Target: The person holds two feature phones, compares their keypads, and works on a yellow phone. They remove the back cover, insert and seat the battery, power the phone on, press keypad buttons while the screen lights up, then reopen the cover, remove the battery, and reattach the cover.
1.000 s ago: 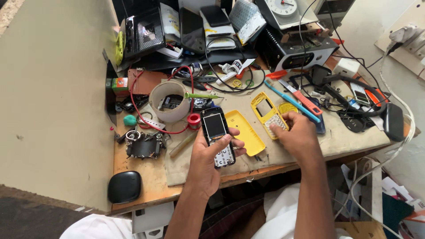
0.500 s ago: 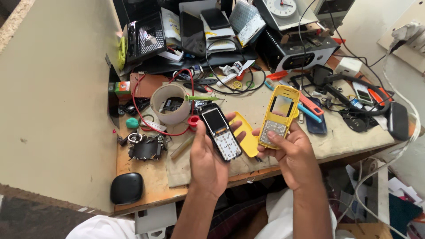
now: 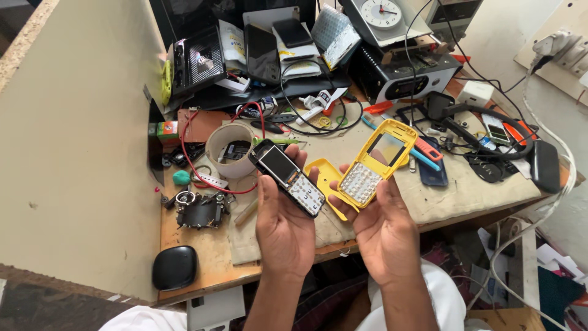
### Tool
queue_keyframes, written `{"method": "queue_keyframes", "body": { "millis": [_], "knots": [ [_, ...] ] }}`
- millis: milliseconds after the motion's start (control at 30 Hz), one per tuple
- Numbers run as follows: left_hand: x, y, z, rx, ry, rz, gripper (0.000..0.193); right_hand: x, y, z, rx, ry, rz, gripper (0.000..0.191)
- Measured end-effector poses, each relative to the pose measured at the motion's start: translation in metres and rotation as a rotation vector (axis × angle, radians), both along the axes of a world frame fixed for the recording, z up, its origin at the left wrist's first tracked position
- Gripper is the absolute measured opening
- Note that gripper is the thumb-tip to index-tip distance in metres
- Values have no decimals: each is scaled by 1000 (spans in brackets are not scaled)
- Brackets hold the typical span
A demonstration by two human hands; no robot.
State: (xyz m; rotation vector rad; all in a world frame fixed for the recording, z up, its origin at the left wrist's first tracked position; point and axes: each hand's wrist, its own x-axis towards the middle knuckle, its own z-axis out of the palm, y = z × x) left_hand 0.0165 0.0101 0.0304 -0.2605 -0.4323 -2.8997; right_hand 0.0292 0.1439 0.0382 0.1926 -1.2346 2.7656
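My left hand (image 3: 283, 224) holds a black keypad phone body (image 3: 287, 176) with its screen and keys facing up, lifted above the workbench. My right hand (image 3: 383, 225) holds a yellow phone front cover (image 3: 376, 162) with a keypad grid and an open screen window, raised beside the phone. A second yellow cover piece (image 3: 327, 181) lies on the beige cloth mat (image 3: 441, 196) between my two hands.
A white round tub (image 3: 228, 149) with a red wire around it stands left of the phone. A black pouch (image 3: 175, 267) sits at the front left. Tools, cables, a clock (image 3: 380, 12), a black box unit (image 3: 407, 76) and phone parts crowd the back and right.
My right hand picked the yellow front cover up off the mat and lifted it beside the phone. My left hand tilted the black phone body and raised it a little.
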Motion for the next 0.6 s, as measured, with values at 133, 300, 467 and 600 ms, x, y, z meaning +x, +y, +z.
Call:
{"method": "queue_keyframes", "body": {
  "millis": [133,300,467,600],
  "knots": [
    [5,2,4,-72,78,34,51,4,-5,-2,-44,11,4,61],
    [5,5,6,-96,128,39,53,8,-8,-3,-149,26,51,59],
    [4,4,4,-174,144,38,57,8,-9,-6,-83,28,44,59],
    [0,2,-1,-176,132,51,60,7,-13,-14,-19,102,21,57]
  ]
}}
